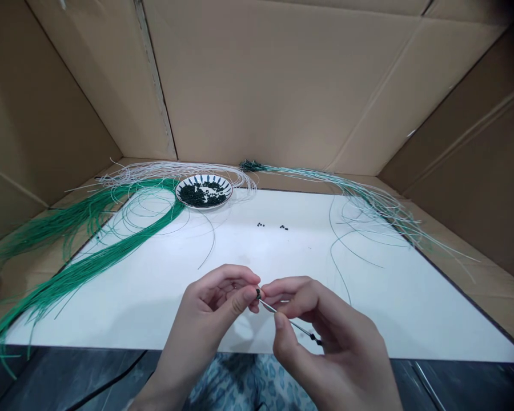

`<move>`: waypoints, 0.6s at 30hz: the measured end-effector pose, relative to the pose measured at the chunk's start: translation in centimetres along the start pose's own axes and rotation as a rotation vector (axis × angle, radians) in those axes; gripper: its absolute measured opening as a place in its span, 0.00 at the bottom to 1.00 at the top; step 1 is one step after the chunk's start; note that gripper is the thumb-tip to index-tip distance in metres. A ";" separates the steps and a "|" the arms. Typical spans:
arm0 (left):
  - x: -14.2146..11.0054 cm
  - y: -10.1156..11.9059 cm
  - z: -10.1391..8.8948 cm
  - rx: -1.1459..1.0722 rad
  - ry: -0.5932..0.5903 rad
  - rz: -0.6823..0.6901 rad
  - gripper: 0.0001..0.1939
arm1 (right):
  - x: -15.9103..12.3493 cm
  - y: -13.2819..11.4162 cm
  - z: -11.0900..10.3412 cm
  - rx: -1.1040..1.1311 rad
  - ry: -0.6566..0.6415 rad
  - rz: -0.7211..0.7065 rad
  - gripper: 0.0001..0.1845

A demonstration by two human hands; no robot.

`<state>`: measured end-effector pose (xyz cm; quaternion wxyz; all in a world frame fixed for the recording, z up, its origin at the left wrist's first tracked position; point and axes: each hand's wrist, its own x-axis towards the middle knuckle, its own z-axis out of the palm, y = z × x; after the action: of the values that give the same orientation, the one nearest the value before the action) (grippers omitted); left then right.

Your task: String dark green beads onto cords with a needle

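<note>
My left hand (209, 311) pinches small dark beads (258, 294) between thumb and fingertips, above the front of the white board. From there a thin pale cord (298, 327) slants down to the right. My right hand (329, 328) grips this cord between thumb and fingers, its upper fingertips close beside the beads. More dark beads (316, 339) sit at the cord's lower end, next to my right palm. The fingers partly hide how the beads sit on the cord.
A patterned plate (228, 197) of dark beads stands at the back of the white board (257, 251). A few loose beads (261, 224) lie mid-board. Green strands (107, 257) spread left, a beaded pale-green bundle (317, 172) right. Cardboard walls (274, 85) enclose the board.
</note>
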<state>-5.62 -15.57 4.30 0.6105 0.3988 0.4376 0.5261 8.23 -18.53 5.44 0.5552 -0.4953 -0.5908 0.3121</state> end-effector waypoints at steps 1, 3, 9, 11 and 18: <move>0.0 0.0 0.0 0.001 0.004 0.008 0.02 | 0.0 0.0 0.0 0.004 -0.001 0.000 0.10; 0.0 -0.2 -0.2 0.009 -0.007 0.017 0.02 | 0.0 -0.1 0.0 0.011 0.005 -0.002 0.10; 0.3 -0.8 -0.9 0.066 -0.068 0.028 0.03 | 0.0 -0.2 0.1 0.017 0.015 0.027 0.09; 0.3 -0.8 -0.8 0.084 -0.067 0.025 0.04 | 0.0 -0.1 0.1 0.024 0.018 0.050 0.09; 0.1 -0.5 0.3 0.069 0.048 0.002 0.03 | 0.3 0.5 0.1 0.088 0.013 0.133 0.08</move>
<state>-5.16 -15.57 3.91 0.5849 0.4074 0.4696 0.5209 8.28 -18.09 5.01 0.5584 -0.5106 -0.5386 0.3707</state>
